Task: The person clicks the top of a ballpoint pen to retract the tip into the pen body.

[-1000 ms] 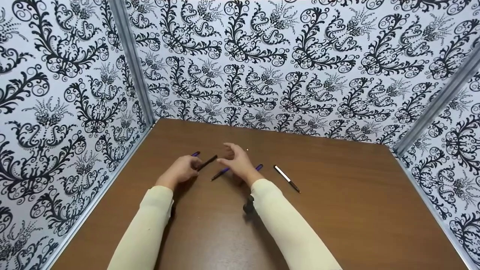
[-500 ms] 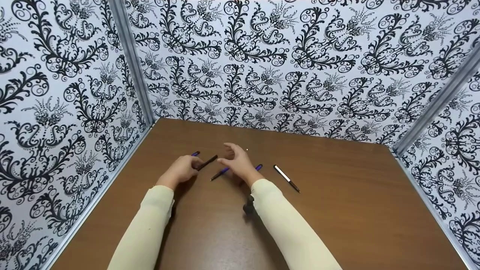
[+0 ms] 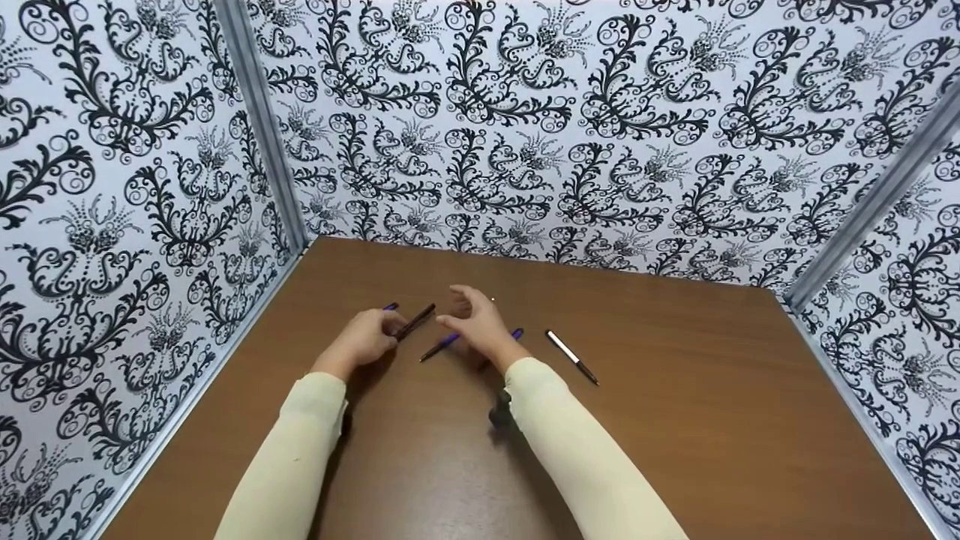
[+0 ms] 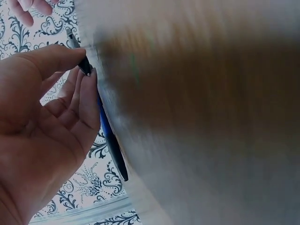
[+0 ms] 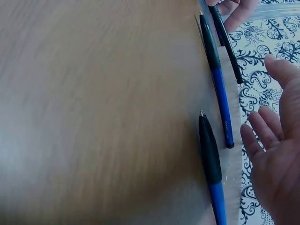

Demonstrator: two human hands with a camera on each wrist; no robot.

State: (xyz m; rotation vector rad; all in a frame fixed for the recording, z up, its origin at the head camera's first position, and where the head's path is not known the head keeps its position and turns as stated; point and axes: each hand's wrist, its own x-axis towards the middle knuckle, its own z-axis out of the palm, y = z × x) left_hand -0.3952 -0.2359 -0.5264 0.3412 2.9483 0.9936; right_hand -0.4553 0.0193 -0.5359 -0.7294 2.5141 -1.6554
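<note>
My left hand [image 3: 366, 337] pinches a black pen [image 3: 417, 319] between thumb and fingertips, its free end slanting up to the right. In the left wrist view, the tip of this pen [image 4: 85, 65] pokes out past the thumb. Beyond the left hand lies a blue pen [image 3: 391, 306] with a dark grip [image 4: 117, 159], mostly hidden by the hand in the head view. My right hand [image 3: 480, 324] is held over the table, fingers loosely spread and holding nothing. Two blue pens lie by it, one farther off [image 5: 220, 89] and one nearer [image 5: 213, 173], both partly hidden in the head view.
A white pen [image 3: 572, 357] with black ends lies on the brown table [image 3: 675, 420], right of the right hand. Patterned walls [image 3: 525, 135] with grey corner posts [image 3: 266, 127] enclose the table at the back and sides. A dark device [image 3: 499, 415] sits under the right wrist.
The free end of the black pen in the left hand has risen slightly. Both hands stay in nearly the same place, and the pens on the table have not moved.
</note>
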